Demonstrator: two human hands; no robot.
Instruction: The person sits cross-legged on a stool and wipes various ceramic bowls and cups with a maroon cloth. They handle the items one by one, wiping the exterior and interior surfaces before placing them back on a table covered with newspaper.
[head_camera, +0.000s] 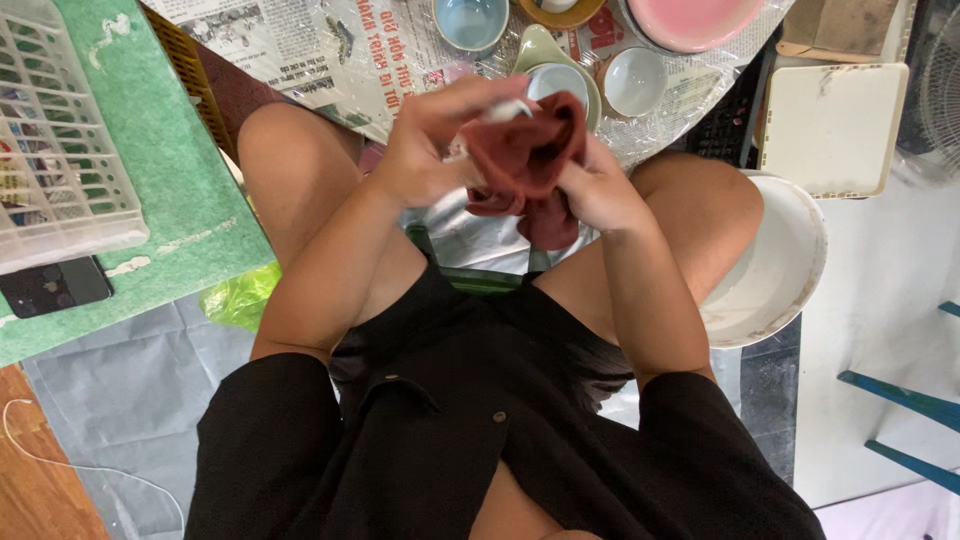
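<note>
Cloth (525, 165): upper centre of frame, bunched red around a small white piece (mostly hidden).
Left hand (435, 140): fingers clamped on cloth.
Right hand (600, 190): pinching cloth; best to keep firm grip, rub evenly.

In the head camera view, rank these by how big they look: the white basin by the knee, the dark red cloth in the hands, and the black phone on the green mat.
1. White basin, partly hidden by the knee.
2. Dark red cloth, bunched between the left hand and right hand.
3. Black phone, though the cloth sits nearer the camera.
</note>
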